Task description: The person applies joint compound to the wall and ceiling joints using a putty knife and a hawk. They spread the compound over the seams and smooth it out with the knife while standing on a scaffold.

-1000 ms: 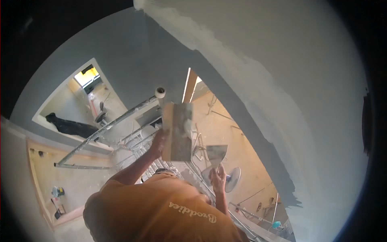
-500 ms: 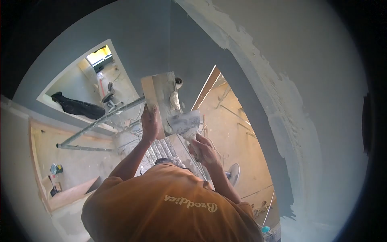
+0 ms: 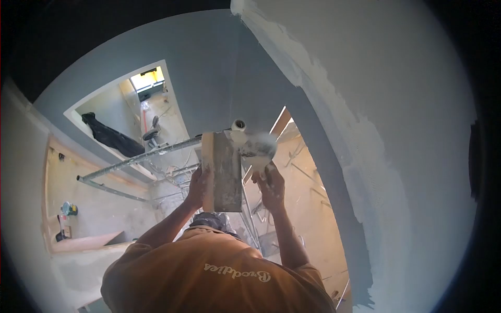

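Observation:
My left hand [image 3: 197,188] is closed around the wooden back strip of a wide filling blade [image 3: 227,172]. Its grey metal face is turned up and carries a thin smear of compound. In my right hand [image 3: 272,189] is a putty knife [image 3: 259,148], gripped by the handle. The knife's blade is blurred by motion, has pale compound on it, and overlaps the upper right edge of the wide blade in this view.
A metal scaffold rail [image 3: 141,157] crosses on the left, with a pipe end [image 3: 239,125] beyond the blades. On the right curves a wall edge with fresh filler [image 3: 360,141]. A black bag-like thing [image 3: 112,136] lies in the wall opening; a small tin [image 3: 69,208] stands at far left.
The putty knife has moved up and right, from the wide blade's lower right part to its upper right edge. The wide blade has come lower, and the thick compound on it is gone.

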Motion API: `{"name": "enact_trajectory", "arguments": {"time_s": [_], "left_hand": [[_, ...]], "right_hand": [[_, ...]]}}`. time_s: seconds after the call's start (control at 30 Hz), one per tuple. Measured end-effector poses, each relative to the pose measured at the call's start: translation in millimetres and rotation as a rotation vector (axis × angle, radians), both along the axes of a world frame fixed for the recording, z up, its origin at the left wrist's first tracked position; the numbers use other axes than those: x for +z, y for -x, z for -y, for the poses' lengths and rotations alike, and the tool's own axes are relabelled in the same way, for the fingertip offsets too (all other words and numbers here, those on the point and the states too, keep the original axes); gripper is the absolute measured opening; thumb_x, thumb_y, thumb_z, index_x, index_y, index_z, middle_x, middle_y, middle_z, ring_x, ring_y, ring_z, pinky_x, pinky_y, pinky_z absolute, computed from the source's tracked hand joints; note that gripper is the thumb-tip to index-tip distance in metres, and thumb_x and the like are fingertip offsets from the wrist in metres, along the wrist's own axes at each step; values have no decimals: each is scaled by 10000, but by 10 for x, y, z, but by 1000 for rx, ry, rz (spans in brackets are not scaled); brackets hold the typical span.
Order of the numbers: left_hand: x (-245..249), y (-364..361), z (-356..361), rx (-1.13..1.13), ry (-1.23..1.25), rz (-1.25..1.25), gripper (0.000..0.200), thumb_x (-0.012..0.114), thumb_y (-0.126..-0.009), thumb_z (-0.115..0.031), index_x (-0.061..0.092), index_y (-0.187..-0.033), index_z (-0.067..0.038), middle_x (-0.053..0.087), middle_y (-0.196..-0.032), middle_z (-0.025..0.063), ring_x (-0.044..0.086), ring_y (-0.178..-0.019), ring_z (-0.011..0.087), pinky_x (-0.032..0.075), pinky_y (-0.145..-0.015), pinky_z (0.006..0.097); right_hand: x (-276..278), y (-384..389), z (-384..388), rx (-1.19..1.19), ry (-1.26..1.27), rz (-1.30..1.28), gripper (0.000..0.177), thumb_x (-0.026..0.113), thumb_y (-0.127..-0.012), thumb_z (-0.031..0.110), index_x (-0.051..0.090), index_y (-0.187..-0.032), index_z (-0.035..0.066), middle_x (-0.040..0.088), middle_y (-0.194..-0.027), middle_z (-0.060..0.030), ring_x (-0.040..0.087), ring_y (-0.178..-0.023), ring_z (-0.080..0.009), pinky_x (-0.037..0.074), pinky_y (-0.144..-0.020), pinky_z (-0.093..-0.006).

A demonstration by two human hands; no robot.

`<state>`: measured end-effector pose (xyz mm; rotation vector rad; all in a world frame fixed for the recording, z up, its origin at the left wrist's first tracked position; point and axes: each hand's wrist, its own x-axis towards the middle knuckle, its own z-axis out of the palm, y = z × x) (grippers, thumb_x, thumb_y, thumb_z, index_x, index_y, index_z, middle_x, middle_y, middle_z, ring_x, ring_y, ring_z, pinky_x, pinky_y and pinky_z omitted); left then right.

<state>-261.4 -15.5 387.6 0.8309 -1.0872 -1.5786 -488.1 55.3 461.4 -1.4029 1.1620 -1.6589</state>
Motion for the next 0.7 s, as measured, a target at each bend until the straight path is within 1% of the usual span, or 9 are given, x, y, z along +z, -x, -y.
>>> {"name": "enact_trajectory", "arguments": {"time_s": [0.07,0.1,0.23,0.3,0.33,0.37,0.43,0.63,0.7], "left_hand": [[-117,-44,75,-46,-18,-31,356,546,-1030,-337,579,-1267,-74,624,-1003,-2,604,-879,112,508,-756,302],[-167,-85,123,-101,-33,-54,332,559,-1025,-342,593,-1240,-91,625,-991,-14,608,-856,109,516,-727,296],[-165,-327,431,-134,-398,-280,300,580,-1017,-344,602,-1209,-115,629,-967,-28,627,-812,103,537,-668,277],[-624,-501,709,-233,-333,-472,357,497,-1050,-293,570,-1285,-34,641,-1164,49,634,-1036,178,545,-887,320],[-892,-536,881,-94,119,181,344,494,-1055,-313,585,-1265,-56,669,-1079,31,668,-913,158,572,-789,314],[-766,-562,948,-95,113,180,344,494,-1055,-313,585,-1265,-56,669,-1079,31,668,-913,158,572,-789,314],[-271,-559,1093,-133,-270,-521,296,516,-1051,-296,569,-1266,-100,656,-1045,12,667,-884,128,578,-730,294],[-354,-819,1988,23,-177,-349,296,468,-1071,-257,550,-1282,-66,646,-1082,21,642,-969,149,552,-817,298],[-557,-846,2279,-4,-218,-409,378,499,-1056,-350,537,-1312,-76,639,-1130,51,641,-979,164,556,-816,325]], "right_hand": [[129,-163,33,-109,364,-396,378,579,-871,-108,629,-1192,85,621,-1123,-222,652,-971,-333,526,-868,-414],[126,-212,-80,-112,118,-526,483,601,-812,-106,633,-1241,113,609,-1223,-195,634,-1054,-358,522,-898,-451],[-70,-260,-2,-231,47,-1016,637,568,-792,-87,599,-1357,203,570,-1305,-140,620,-1074,-362,531,-891,-451],[-174,-224,146,-295,-13,-1119,663,553,-797,-81,587,-1382,229,559,-1324,-129,622,-1067,-361,535,-884,-443],[-206,-216,240,-344,-56,-1063,659,547,-801,-82,593,-1377,234,559,-1321,-130,620,-1072,-358,535,-886,-436],[-251,-223,346,-392,-101,-1003,655,541,-805,-83,599,-1372,239,558,-1318,-132,618,-1077,-355,535,-888,-430],[-242,-174,546,-353,-178,-766,601,536,-830,-97,602,-1368,162,581,-1258,-147,612,-1112,-314,526,-880,-394],[-514,53,1300,-152,-313,40,202,620,-970,87,627,-1152,-1,556,-1063,-61,554,-753,-116,467,-650,-290],[-510,59,1499,-154,-277,-34,176,616,-976,118,605,-1114,8,564,-1009,-61,549,-726,-106,462,-644,-285]]}}
